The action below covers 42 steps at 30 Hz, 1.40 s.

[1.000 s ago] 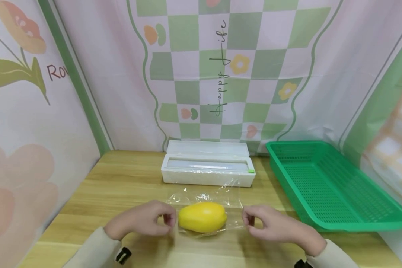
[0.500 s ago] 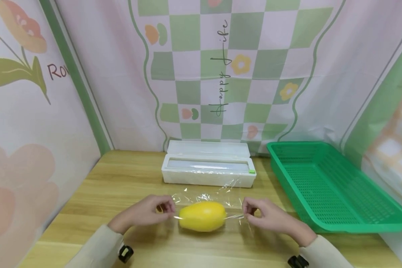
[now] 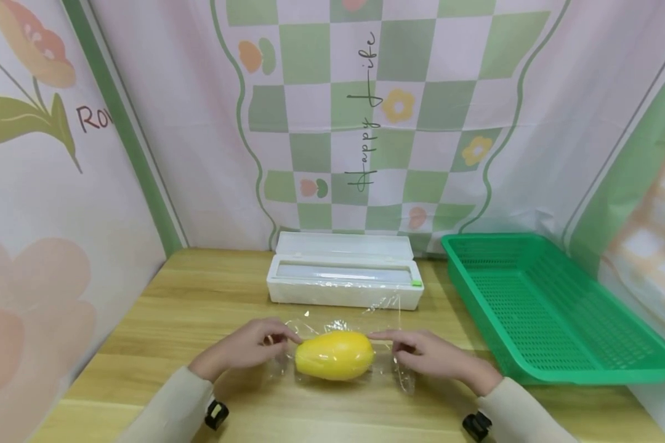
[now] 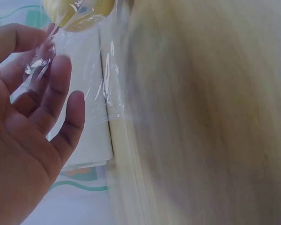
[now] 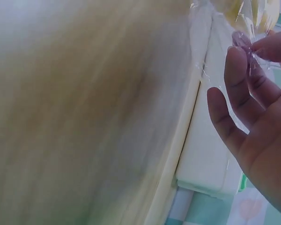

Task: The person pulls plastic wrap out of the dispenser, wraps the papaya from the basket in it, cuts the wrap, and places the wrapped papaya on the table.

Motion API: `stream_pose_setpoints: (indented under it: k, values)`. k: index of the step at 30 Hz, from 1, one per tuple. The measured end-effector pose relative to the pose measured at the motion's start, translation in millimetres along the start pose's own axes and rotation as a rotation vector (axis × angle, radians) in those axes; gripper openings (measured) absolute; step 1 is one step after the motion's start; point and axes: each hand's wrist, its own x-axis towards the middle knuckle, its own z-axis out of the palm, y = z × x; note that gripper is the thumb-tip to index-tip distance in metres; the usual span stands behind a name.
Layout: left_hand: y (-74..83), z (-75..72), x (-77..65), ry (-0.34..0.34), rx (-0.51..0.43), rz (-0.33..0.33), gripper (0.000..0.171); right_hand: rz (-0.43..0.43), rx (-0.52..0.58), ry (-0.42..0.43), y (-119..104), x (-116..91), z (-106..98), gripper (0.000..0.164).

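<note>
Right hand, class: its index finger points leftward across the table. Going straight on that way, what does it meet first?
Most likely the yellow fruit under the cling film: the right hand already has its fingers at the fruit's right end, though actual contact is unclear.

We see glossy clear cling film (image 3: 366, 320) over a smooth yellow fruit (image 3: 335, 355), a matt wood-grain desk (image 3: 199, 295), and a perforated green plastic basket (image 3: 543, 307)

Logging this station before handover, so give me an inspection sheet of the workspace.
Surface: wooden table.
Job's things: yellow fruit lies on clear film.
Clutter: white film dispenser, lid open; green basket with nothing visible in it.
Grippers: left hand and right hand each pinch the film at an end of the fruit.
Cables: nothing seen.
Surroundings: patterned cloth backdrop.
</note>
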Motion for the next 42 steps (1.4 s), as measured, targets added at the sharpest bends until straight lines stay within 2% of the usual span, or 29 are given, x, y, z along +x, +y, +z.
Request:
stream_pose_setpoints:
  k: [5, 13, 20, 26, 30, 34, 38, 40, 42]
  values:
    - [-4.6, -0.1, 7.4, 0.045, 0.03, -0.039, 0.024, 0.099, -0.02, 0.032, 0.5, 9.8, -3.8, 0.048]
    - [-17.0, 1.4, 23.4, 0.085, 0.039, -0.056, 0.025, 0.099, -0.054, 0.061, 8.8, 26.2, -8.9, 0.046]
    - [-19.9, 2.6, 30.7, 0.093, 0.026, -0.028, 0.038, 0.109, -0.052, 0.047, 14.5, 32.2, -12.2, 0.044]
    - [-15.8, -0.4, 33.1, 0.134, 0.077, 0.021, 0.037, 0.14, -0.04, 0.038, 15.8, 30.5, -15.4, 0.041]
    - [-15.1, -1.3, 34.6, 0.146, 0.105, 0.029, 0.026, 0.146, -0.027, 0.088, 13.3, 27.1, -19.5, 0.032]
    - [-13.0, 0.3, 35.0, 0.157, 0.156, 0.017, 0.02, 0.107, -0.086, 0.238, 5.8, 25.2, -18.9, 0.032]
    - [-2.8, 3.7, 35.0, 0.186, 0.284, 0.054, 0.026, -0.041, -0.246, 0.398, -10.7, 26.6, -8.0, 0.026]
    - [5.7, 5.6, 35.0, 0.201, 0.36, 0.087, 0.034, -0.118, -0.32, 0.434, -21.0, 27.6, -0.5, 0.028]
    - [15.2, 7.3, 35.0, 0.205, 0.423, 0.111, 0.042, -0.134, -0.354, 0.428, -29.5, 28.7, 6.2, 0.032]
